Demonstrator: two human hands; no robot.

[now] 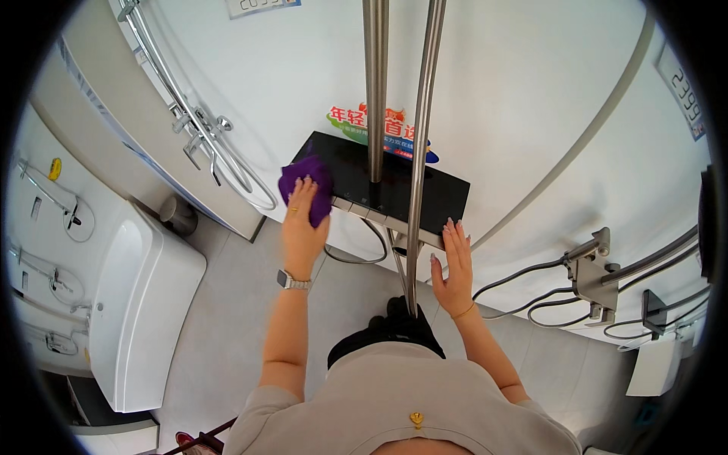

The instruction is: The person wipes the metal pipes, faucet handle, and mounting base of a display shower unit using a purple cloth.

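My left hand [306,213] lies with fingers spread over a purple cloth [288,177], pressing it against the left end of a black-topped shower shelf [435,190]. Keys or buttons run along the shelf's front edge. At the right front corner of this shelf rests my right hand [453,267], its fingers extended and touching the edge, holding nothing. A thick metal riser pipe [375,85] meets the top of the shelf. A thinner metal pipe [422,114] passes in front of it, between my hands. The palm side of both hands is hidden.
A white bathtub [145,318] stands at the left. Chrome shower fittings [196,128] with a looped hose hang on the left panel. Another shower mixer [594,281] with hoses is at the right. A printed sign [347,125] sits behind the shelf. A dark hose [364,260] loops below it.
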